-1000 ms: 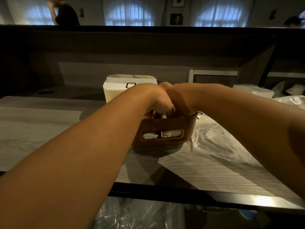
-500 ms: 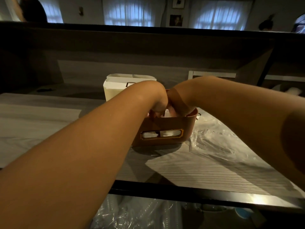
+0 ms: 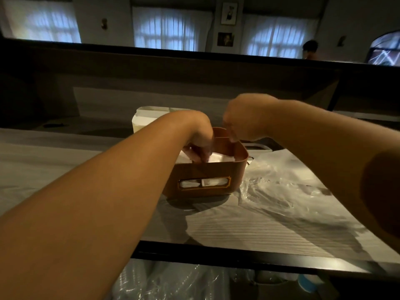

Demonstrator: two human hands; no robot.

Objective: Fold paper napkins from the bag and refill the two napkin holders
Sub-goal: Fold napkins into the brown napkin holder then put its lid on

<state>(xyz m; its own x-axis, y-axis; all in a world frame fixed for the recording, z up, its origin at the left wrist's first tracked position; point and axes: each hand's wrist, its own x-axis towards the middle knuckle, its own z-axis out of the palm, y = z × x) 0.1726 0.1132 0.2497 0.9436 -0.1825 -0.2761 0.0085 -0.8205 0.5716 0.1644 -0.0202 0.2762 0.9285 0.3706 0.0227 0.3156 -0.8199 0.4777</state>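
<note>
A brown napkin holder stands on the table at centre, with white folded napkins showing inside and through its front slot. My left hand reaches down into the holder, its curled fingers gripping the napkins at the near wall. My right hand hovers just above the holder's far rim with fingers hanging loosely and nothing in them; it is blurred. Behind my left wrist stands a white napkin holder, partly hidden. A clear plastic bag lies crumpled to the right of the brown holder.
The light wooden table ends in a dark front edge. More clear plastic lies below that edge. A dark counter wall rises behind the table, and a person's head shows beyond it.
My right hand has lifted out of the brown holder and away from my left hand. My left hand stays inside on the napkins. The camera tilted slightly.
</note>
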